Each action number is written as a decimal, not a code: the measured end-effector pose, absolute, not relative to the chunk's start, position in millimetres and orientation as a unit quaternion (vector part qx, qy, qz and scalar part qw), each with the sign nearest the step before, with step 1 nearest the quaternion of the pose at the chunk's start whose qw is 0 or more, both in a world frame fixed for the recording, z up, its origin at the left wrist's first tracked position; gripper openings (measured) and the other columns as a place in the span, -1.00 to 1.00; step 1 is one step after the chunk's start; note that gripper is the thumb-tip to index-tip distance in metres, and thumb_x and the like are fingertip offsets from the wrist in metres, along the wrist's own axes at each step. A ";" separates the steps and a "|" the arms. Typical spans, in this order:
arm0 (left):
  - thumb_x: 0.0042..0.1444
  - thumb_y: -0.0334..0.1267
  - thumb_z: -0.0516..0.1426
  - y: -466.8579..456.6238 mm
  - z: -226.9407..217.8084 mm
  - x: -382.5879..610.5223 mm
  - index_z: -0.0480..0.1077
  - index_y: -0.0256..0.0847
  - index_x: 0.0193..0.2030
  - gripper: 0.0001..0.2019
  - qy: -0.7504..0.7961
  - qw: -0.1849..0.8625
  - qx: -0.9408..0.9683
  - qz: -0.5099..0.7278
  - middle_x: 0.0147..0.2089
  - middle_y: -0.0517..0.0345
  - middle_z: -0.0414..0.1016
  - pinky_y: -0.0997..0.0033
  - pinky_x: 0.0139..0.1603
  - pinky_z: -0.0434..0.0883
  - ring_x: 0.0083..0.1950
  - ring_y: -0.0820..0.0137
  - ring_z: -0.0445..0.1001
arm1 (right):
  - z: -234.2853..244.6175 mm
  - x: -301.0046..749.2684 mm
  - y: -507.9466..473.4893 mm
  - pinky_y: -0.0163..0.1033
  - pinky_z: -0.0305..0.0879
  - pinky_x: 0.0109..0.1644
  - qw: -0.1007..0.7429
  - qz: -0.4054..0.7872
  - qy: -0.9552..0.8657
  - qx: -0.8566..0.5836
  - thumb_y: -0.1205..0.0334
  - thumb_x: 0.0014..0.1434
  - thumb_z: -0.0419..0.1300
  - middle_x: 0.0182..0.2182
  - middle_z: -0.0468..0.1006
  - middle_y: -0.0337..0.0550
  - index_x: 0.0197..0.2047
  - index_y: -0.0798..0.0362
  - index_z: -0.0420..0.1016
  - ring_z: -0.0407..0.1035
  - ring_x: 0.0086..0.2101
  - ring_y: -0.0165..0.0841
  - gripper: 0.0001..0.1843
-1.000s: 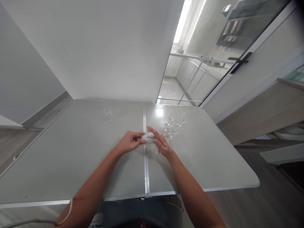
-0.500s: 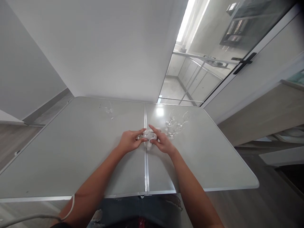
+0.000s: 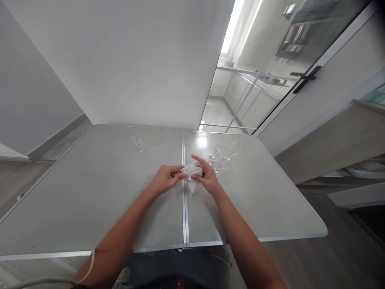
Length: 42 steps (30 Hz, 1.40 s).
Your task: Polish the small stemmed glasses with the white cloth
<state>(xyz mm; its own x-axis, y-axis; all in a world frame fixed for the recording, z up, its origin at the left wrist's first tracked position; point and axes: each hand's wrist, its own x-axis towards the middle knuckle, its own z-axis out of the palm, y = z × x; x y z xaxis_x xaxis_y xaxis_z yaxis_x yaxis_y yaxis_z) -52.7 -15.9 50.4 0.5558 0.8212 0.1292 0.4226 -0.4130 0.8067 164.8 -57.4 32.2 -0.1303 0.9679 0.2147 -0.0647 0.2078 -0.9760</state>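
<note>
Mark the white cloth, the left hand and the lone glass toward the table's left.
White cloth (image 3: 192, 171): head view, its bunched middle.
Left hand (image 3: 164, 178): head view, back of the hand.
Lone glass (image 3: 137, 142): head view, around its middle.

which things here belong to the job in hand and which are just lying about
Part of it:
white cloth in the right hand, left hand at its edge
likely the clear glasses and lone glass on the table

Just about:
white cable
black door handle
</note>
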 end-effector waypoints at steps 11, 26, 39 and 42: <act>0.19 -0.16 0.21 -19.8 42.9 -46.2 0.45 -0.12 0.24 -0.53 0.353 0.404 0.809 0.242 -0.36 0.16 0.61 0.46 -0.41 0.29 -0.46 0.42 0.43 | 33.1 177.5 -55.0 -0.21 0.38 -0.13 0.462 0.407 -0.685 -0.389 0.07 0.08 0.42 -0.25 0.57 -0.22 0.42 -0.08 0.22 0.40 -0.31 -0.32 -0.12; 0.15 0.10 0.21 -10.1 53.5 -54.4 0.53 -0.22 -0.14 -0.61 0.354 0.607 0.690 0.172 -0.31 0.05 0.57 0.44 -0.46 0.29 -0.50 0.46 0.38 | 28.2 168.0 -53.7 -0.28 0.33 -0.26 0.525 0.440 -0.600 -0.414 0.03 0.12 0.39 -0.33 0.50 -0.27 0.40 -0.05 0.25 0.33 -0.39 -0.39 -0.17; 0.12 0.02 0.24 0.7 51.5 -62.8 0.57 -0.33 -0.29 -0.63 0.345 0.754 0.549 0.109 -0.61 0.32 0.10 0.47 -0.51 0.15 -0.59 0.56 0.03 | 18.4 184.3 -47.9 -0.11 0.40 0.02 0.441 0.306 -0.760 -0.365 0.01 0.20 0.34 -0.11 0.61 -0.12 0.43 -0.08 0.22 0.46 -0.16 -0.22 -0.21; 0.11 0.01 0.25 5.7 46.8 -69.7 0.58 -0.36 -0.27 -0.62 0.340 0.813 0.465 0.086 -0.61 0.39 -0.04 0.51 -0.55 0.07 -0.59 0.59 -0.11 | 14.7 182.2 -47.8 -0.09 0.39 0.07 0.413 0.279 -0.782 -0.374 0.04 0.19 0.35 -0.06 0.61 -0.10 0.46 -0.12 0.14 0.47 -0.13 -0.21 -0.16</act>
